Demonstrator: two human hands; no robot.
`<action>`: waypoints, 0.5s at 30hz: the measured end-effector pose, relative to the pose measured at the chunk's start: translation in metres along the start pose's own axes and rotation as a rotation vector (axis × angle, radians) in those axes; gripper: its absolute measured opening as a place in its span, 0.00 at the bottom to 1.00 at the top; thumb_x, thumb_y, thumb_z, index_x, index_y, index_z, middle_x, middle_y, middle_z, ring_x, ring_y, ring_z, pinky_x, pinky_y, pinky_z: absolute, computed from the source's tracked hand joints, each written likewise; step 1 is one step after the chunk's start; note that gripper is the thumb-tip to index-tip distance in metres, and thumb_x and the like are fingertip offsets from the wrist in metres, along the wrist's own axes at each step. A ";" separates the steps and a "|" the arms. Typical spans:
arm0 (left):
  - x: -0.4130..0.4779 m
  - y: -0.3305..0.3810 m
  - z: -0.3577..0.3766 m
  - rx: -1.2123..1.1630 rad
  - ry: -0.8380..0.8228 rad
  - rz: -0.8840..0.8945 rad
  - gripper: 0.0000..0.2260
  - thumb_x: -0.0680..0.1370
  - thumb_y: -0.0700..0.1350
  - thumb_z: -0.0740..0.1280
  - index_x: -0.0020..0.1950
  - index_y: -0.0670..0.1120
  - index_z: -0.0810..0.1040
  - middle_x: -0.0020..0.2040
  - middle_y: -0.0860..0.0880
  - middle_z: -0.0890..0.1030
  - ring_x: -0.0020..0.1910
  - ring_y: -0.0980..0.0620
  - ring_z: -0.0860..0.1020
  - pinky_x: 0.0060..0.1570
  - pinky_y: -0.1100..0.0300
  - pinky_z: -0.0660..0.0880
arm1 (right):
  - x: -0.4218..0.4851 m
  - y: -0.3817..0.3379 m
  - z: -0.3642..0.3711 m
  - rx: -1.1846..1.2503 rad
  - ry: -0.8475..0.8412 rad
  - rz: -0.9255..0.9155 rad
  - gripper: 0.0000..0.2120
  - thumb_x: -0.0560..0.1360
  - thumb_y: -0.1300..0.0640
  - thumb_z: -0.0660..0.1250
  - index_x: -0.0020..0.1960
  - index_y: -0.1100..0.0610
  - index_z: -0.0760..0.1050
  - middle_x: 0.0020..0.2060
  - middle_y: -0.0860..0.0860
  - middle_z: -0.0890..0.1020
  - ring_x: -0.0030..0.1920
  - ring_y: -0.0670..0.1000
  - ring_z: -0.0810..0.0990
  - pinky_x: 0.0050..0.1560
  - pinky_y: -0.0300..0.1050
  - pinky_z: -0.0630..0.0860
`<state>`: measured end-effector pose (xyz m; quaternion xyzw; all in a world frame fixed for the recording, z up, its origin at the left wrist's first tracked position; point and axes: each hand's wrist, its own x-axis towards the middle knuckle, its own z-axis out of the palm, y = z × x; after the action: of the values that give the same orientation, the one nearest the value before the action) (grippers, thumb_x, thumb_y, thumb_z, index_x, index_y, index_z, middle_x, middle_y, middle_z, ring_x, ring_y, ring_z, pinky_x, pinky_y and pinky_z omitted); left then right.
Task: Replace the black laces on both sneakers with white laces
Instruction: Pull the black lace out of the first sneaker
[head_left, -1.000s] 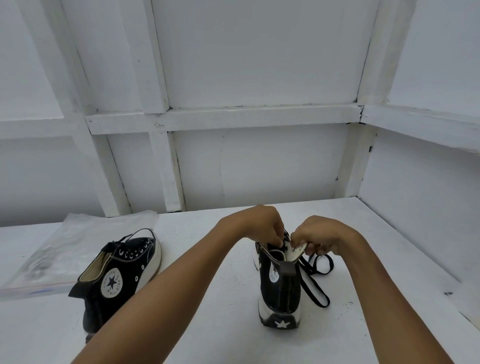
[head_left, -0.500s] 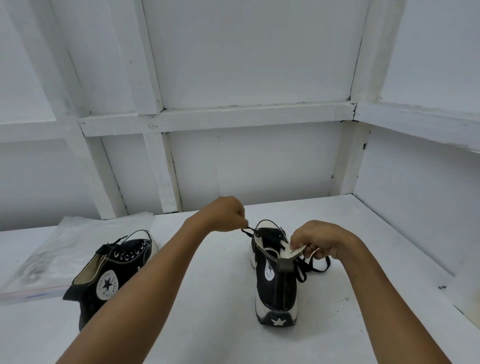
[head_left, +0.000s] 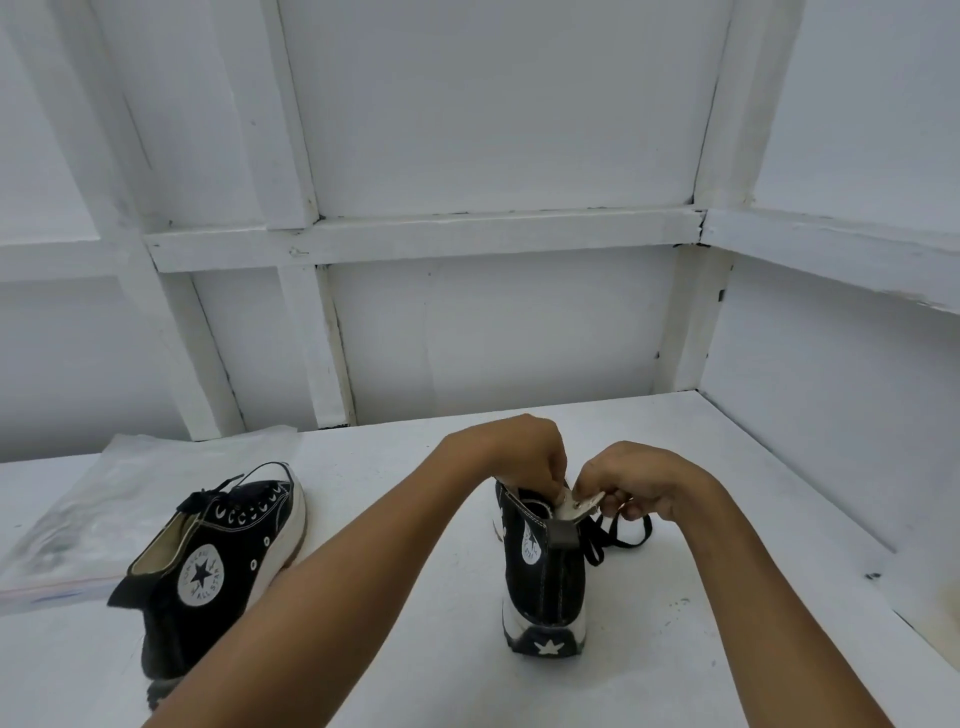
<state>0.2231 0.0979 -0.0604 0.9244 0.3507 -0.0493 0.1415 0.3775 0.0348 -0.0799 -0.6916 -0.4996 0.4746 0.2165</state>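
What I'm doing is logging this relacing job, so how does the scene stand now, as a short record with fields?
left hand: fingers curled at the top of the upright sneaker; what they pinch is hidden
right hand: pinches that sneaker's pale tongue
black lace: partly loose, trailing on the table right of that sneaker
second sneaker: on the left, laced in black
plastic bag: flat behind the second sneaker
white laces: none visible
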 end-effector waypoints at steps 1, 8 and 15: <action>0.000 0.000 0.000 -0.008 0.007 0.010 0.05 0.74 0.48 0.73 0.45 0.47 0.84 0.39 0.53 0.81 0.38 0.54 0.76 0.37 0.61 0.72 | 0.000 0.002 -0.001 0.005 -0.002 0.003 0.05 0.72 0.64 0.68 0.37 0.63 0.77 0.24 0.50 0.77 0.26 0.46 0.69 0.29 0.38 0.59; -0.016 -0.016 -0.022 -0.639 0.227 -0.058 0.06 0.77 0.40 0.65 0.39 0.43 0.76 0.43 0.47 0.85 0.42 0.51 0.79 0.44 0.56 0.73 | 0.008 0.007 -0.002 0.042 -0.019 0.006 0.02 0.71 0.64 0.69 0.40 0.63 0.79 0.31 0.54 0.79 0.26 0.47 0.72 0.29 0.38 0.61; -0.032 -0.024 -0.029 -1.310 0.295 -0.054 0.05 0.79 0.40 0.60 0.43 0.42 0.70 0.34 0.45 0.74 0.28 0.49 0.71 0.34 0.55 0.74 | 0.013 0.003 0.002 0.044 -0.007 -0.013 0.03 0.71 0.64 0.69 0.38 0.61 0.77 0.33 0.55 0.78 0.27 0.47 0.72 0.29 0.38 0.62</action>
<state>0.1834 0.1031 -0.0323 0.6358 0.3467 0.2970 0.6224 0.3779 0.0451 -0.0888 -0.6816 -0.4944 0.4866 0.2330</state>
